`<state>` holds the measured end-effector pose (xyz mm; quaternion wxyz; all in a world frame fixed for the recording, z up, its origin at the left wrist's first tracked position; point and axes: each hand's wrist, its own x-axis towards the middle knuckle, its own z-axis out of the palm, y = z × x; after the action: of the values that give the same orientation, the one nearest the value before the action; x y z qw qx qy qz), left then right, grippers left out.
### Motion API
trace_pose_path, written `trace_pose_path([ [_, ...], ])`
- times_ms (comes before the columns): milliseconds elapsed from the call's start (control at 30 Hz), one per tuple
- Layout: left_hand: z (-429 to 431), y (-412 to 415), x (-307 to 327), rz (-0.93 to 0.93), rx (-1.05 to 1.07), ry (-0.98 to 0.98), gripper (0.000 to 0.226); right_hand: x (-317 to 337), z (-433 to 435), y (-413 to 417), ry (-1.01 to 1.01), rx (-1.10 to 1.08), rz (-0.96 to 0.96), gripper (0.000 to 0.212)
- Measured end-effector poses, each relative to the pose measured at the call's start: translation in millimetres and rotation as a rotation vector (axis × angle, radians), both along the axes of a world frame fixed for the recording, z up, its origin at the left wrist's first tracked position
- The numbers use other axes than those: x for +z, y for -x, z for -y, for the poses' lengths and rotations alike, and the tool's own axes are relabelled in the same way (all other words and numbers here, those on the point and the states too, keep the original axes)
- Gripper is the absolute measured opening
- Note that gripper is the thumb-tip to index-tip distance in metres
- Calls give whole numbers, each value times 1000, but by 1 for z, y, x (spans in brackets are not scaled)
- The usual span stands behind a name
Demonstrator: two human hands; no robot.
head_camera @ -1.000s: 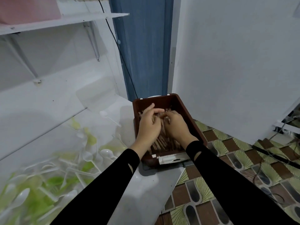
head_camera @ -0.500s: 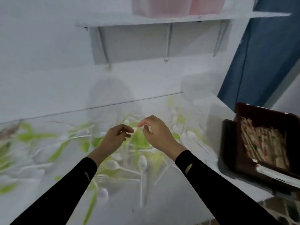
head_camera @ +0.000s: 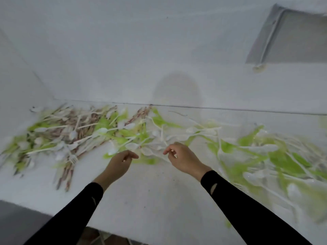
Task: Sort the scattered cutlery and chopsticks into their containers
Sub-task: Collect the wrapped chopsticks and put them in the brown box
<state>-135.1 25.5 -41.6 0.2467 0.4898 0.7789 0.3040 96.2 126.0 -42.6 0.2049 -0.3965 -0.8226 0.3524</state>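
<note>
A long scatter of cutlery lies across the white counter [head_camera: 152, 200]: white plastic spoons and forks [head_camera: 159, 137], green plastic pieces [head_camera: 247, 140], and brown chopsticks [head_camera: 83, 124] mostly at the left. My left hand [head_camera: 120, 161] hovers just above the counter at the pile's near edge, fingers loosely curled, nothing in it. My right hand [head_camera: 184, 156] hangs beside it to the right with fingers loosely curled over the white cutlery, also holding nothing that I can see. The view is blurred by motion. No container is in view.
A white wall rises behind the pile, with a shelf bracket [head_camera: 263, 43] at the upper right. The counter's front edge [head_camera: 53, 213] runs along the bottom left, with floor below it.
My hands left the brown chopstick tray and swung left over the cutlery pile. The tray has gone out of view to the right. Both hands have moved a little apart.
</note>
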Motion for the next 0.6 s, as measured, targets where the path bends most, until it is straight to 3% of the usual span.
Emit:
trace_pose_path([
  [200,39,78,-6,-180,42,113,31,-14,13,93,1,89,101,22],
  [367,59,123,-22,-203,257,151,25,-21,10,146,-104,215,173,26],
  [467,73,146,-33,-273,450,224,43,-24,7,168,-159,282,177,26],
  [600,83,168,-40,-222,562,376,60,-30,3,188,-203,354,219,24],
])
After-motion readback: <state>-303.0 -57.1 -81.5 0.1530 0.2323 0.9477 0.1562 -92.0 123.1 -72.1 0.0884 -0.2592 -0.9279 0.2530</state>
